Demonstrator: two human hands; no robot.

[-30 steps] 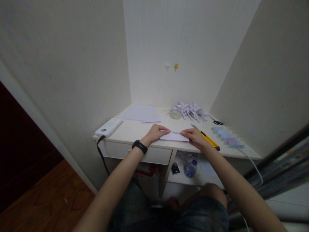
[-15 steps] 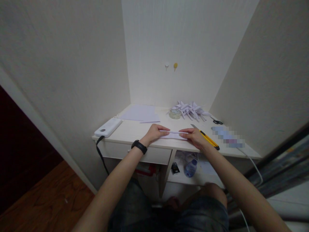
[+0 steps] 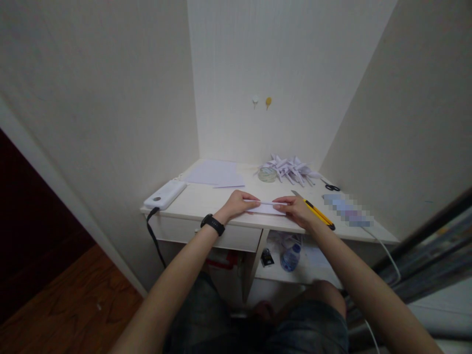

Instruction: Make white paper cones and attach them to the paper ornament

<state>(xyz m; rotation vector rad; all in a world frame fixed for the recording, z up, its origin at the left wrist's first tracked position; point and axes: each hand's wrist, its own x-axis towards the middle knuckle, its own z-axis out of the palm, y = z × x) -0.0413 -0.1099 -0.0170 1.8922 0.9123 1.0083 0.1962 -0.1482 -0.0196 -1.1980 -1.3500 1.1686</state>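
A small folded white paper [image 3: 266,207] lies near the front edge of a pale desk [image 3: 206,199]. My left hand [image 3: 238,203], with a black watch on its wrist, pinches the paper's left end. My right hand [image 3: 297,209] pinches its right end. Both sets of fingertips press along the paper's top fold, which runs straight between them. A yellow utility knife [image 3: 314,210] lies on the desk just right of my right hand, partly hidden by it.
A white power bank [image 3: 165,193] with a black cable sits at the desk's left edge. Flat white sheets [image 3: 216,173], a tape roll [image 3: 267,174], a pile of folded paper pieces [image 3: 293,168] and black scissors [image 3: 332,186] lie farther back. A water bottle [image 3: 289,256] stands on the shelf below.
The paper's top edge, slightly wavy and raised a second ago, is now pressed flat and straight between my fingers. Both hands have stayed in nearly the same place.
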